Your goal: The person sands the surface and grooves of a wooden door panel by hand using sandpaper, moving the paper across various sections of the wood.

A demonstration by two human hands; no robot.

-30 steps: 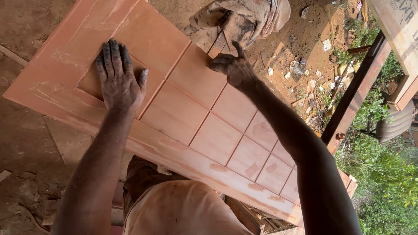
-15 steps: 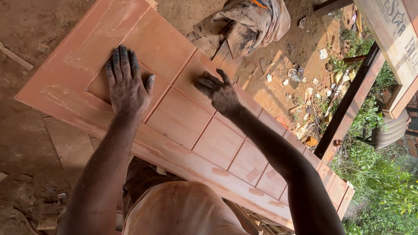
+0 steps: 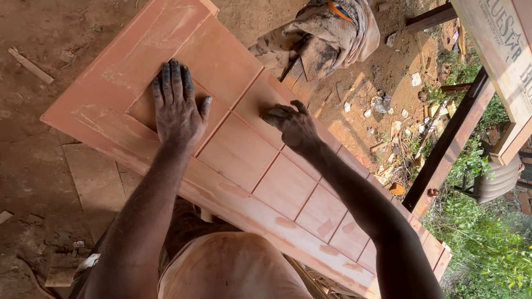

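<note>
- Down across your lap, the salmon-pink panelled door [image 3: 238, 149] lies flat and runs diagonally from upper left to lower right, over the dirt floor [image 3: 33, 166].
- Your left hand [image 3: 177, 111] is spread open, palm down, fingers straight, pressed on the raised edge of the big upper panel. It's gripping nothing, just pinning the door.
- Your right hand [image 3: 291, 124] is loosely curled with fingertips on the moulding between panels. Can't tell if there's a scrap of sandpaper tucked under it, so I won't guess.
- What changed: a second ago that right hand was up near the door's far edge; now it's slid back toward you along the centre rail, closer to the left hand. Left hand hasn't budged.
- My read: you're rubbing down the mouldings stroke by stroke, with pale patches on the near rail.
- Off the far edge sits a crumpled stained cloth [image 3: 327, 33], with litter on the ground and a dark wooden post [image 3: 449, 144] to the right.
</note>
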